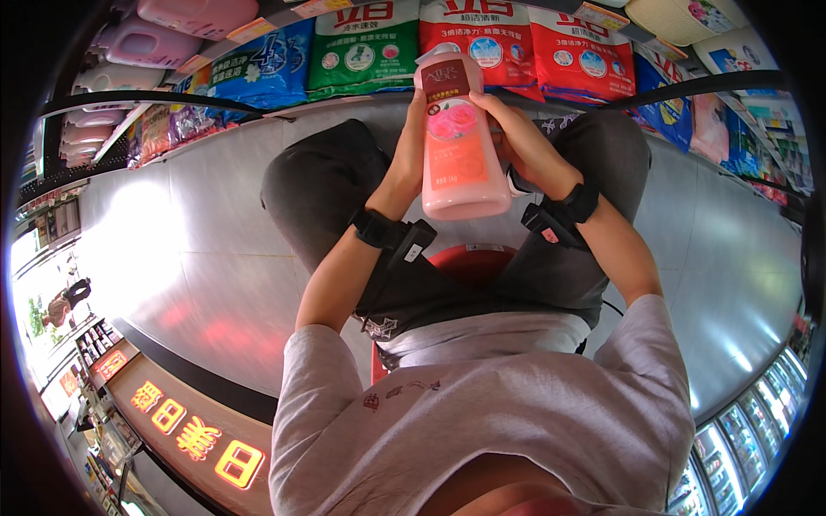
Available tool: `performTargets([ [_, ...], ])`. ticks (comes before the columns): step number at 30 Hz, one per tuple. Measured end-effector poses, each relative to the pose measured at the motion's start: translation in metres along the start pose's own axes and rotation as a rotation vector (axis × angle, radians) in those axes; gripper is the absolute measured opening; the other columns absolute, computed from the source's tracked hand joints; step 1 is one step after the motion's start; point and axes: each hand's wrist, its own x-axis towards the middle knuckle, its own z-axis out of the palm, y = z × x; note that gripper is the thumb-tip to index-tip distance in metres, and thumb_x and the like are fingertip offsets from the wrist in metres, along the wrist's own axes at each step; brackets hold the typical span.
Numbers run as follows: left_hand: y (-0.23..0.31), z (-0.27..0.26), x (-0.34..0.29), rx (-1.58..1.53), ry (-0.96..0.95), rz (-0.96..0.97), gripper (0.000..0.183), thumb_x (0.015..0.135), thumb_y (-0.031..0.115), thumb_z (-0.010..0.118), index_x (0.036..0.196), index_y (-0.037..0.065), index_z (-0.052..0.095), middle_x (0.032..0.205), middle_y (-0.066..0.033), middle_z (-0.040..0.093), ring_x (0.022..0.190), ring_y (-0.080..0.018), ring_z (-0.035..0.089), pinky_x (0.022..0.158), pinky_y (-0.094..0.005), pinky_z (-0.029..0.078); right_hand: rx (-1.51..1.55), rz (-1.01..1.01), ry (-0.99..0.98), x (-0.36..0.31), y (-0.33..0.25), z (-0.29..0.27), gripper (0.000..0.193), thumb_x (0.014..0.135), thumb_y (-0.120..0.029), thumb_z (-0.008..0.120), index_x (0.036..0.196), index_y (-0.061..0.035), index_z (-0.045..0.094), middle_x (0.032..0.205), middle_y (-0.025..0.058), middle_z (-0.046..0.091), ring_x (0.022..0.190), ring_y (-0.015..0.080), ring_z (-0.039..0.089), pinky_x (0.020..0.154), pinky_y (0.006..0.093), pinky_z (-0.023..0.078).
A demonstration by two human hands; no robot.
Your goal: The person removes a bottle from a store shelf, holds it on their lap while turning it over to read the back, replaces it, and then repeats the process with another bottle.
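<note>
Both my hands hold a large pink plastic bottle (469, 163) with roses and a dark red panel on its label. It is tilted over my lap, its upper end away from me and its base toward me. My left hand (411, 146) is closed along the bottle's left side. My right hand (527, 144) is closed on its right side, thumb near the upper label. The fingers behind the bottle are mostly hidden. Just beyond the bottle stand a green bag (363, 56) and red bags (581, 60) on the low shelf.
A blue bag (262, 64) stands left of the green one. Pink jugs (151, 39) fill the upper left shelf. I sit on a red stool (471, 262), knees close to the shelf. A counter with a lit sign (198, 439) lies behind left; glass-door coolers (731, 447) behind right.
</note>
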Motion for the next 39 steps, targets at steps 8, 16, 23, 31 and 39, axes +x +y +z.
performTargets([
  [8,-0.011,-0.025,0.018,0.217,0.140,0.068,0.058,0.095,0.048,0.026,0.114,-0.001,0.051,0.103,-0.0120,0.060,0.092,-0.0178,0.059,0.081,-0.0299,0.048,0.015,0.035,0.035,0.010,0.007,-0.003,0.052,0.083,-0.053,0.050,0.107,-0.0071,0.057,0.090,0.0041,0.061,0.078,0.0117,0.059,0.063,0.0235,0.045],
  [16,-0.016,-0.032,0.023,0.454,0.236,0.120,0.064,0.095,0.049,0.025,0.112,-0.005,0.054,0.104,-0.0140,0.060,0.092,-0.0166,0.058,0.080,-0.0278,0.046,0.064,0.050,0.067,0.013,0.014,-0.007,0.055,0.083,-0.055,0.048,0.111,-0.0089,0.056,0.095,0.0046,0.062,0.082,0.0145,0.060,0.068,0.0273,0.047],
  [23,-0.013,-0.021,0.017,0.505,0.278,0.115,0.063,0.095,0.048,0.027,0.112,-0.006,0.054,0.104,-0.0148,0.060,0.092,-0.0171,0.058,0.080,-0.0275,0.045,0.064,0.045,0.054,0.017,0.017,-0.012,0.056,0.082,-0.056,0.048,0.113,-0.0103,0.055,0.100,0.0045,0.059,0.085,0.0152,0.058,0.070,0.0280,0.046],
  [31,-0.012,-0.022,0.016,0.508,0.271,0.083,0.050,0.096,0.044,0.029,0.111,0.002,0.054,0.101,-0.0075,0.061,0.086,-0.0123,0.059,0.079,-0.0249,0.047,0.079,0.048,0.046,0.019,0.021,-0.016,0.059,0.082,-0.058,0.047,0.116,-0.0103,0.053,0.105,0.0045,0.056,0.087,0.0181,0.056,0.075,0.0299,0.044],
  [39,-0.010,-0.011,0.010,0.715,0.355,0.114,0.057,0.092,0.050,0.036,0.099,-0.003,0.056,0.079,-0.0070,0.059,0.064,-0.0127,0.054,0.055,-0.0255,0.043,0.140,0.040,0.047,0.015,0.016,-0.012,0.053,0.083,-0.054,0.049,0.113,-0.0095,0.054,0.100,0.0032,0.060,0.087,0.0124,0.058,0.077,0.0256,0.044],
])
